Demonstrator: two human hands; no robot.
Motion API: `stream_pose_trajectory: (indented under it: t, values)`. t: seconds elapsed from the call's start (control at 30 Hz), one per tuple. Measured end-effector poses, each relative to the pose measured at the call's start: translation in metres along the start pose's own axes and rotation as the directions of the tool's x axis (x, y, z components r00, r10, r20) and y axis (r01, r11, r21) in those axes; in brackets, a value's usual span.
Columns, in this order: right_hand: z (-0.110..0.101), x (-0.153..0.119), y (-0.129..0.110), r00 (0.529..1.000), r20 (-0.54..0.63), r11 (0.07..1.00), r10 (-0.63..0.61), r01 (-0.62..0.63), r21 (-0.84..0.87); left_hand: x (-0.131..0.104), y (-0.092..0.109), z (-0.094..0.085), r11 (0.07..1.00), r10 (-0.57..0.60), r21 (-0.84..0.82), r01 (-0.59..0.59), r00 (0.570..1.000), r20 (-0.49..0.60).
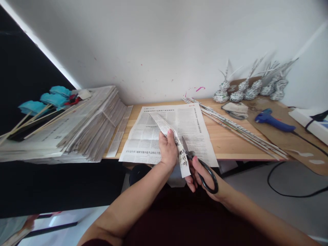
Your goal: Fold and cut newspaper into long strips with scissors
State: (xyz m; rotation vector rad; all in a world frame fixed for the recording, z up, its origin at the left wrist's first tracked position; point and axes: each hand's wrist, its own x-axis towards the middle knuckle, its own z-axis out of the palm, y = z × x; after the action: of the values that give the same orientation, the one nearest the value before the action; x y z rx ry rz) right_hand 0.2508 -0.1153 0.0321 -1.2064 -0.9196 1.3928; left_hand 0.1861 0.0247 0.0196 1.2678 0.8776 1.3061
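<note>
My left hand [169,148] is closed on a folded strip of newspaper [183,164], which slants from the upper left down toward me. In my right hand [196,174] is a pair of scissors [208,176] with black handles, its blades pointing up and away beside the strip's right edge. Whether the blades touch the paper I cannot tell. Beneath both hands a printed newspaper sheet [138,136] lies flat on the wooden table [217,136], its near edge reaching the table's front.
Left stands a tall newspaper stack [87,130] with blue scalloped pieces [55,99] and sticks on top. Thin paper rods [238,128] lie right of the sheet. Farther right are a blue glue gun [274,121], a cloth [235,110] and several gourd-shaped paper figures [220,93].
</note>
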Motion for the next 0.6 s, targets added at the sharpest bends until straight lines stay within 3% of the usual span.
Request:
stream_pose_trajectory:
  t: [0.27, 0.4, 0.5, 0.6]
  values:
    - [0.005, -0.002, 0.002, 0.999, -0.034, 0.997, 0.008, -0.006, 0.074, 0.001, -0.004, 0.0, 1.0, 0.0, -0.026, 0.0, 1.0, 0.001]
    - [0.009, -0.006, -0.005, 0.995, -0.091, 1.0, 0.03, -0.03, -0.004, 0.0, -0.003, 0.0, 0.997, -0.035, -0.076, 0.034, 0.999, -0.006]
    - [0.007, -0.008, -0.009, 0.993, -0.109, 0.998, 0.04, -0.045, -0.04, 0.0, 0.001, 0.0, 0.984, -0.101, -0.145, 0.101, 0.995, 0.013]
    - [-0.001, -0.01, -0.01, 0.994, -0.071, 0.994, 0.081, -0.086, -0.071, 0.006, 0.013, -0.004, 0.94, -0.248, -0.219, 0.262, 0.965, 0.088]
